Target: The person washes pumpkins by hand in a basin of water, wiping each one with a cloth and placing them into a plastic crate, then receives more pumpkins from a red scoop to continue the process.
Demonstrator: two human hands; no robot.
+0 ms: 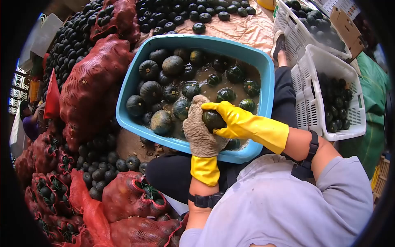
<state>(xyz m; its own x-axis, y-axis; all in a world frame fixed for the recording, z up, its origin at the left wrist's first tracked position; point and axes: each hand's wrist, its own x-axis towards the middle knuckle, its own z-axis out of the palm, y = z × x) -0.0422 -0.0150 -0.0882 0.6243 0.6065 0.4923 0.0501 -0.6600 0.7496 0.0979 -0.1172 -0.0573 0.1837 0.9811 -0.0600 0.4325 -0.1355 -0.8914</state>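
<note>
My right hand [230, 119], in a yellow rubber glove, is closed round a small wet dark-green squash [214, 120] above the tub water. My left hand [201, 129] wears a rough beige cloth mitt over its yellow glove and is cupped against the squash's left side; the mitt hides its fingers. Beneath both hands is a light-blue plastic tub [164, 142] of muddy water. Several squashes float or sit in it, drier ones piled at the left, such as a dull squash [161, 122], and wet shiny ones at the right, such as a glossy squash [226, 94].
Red mesh sacks [96, 82] of squashes crowd the left side, with loose squashes [98, 173] on the floor. White crates [314, 92] holding squashes stand at the right. More squashes [199, 28] lie on a tan sheet behind the tub. Another person [31, 123] is at far left.
</note>
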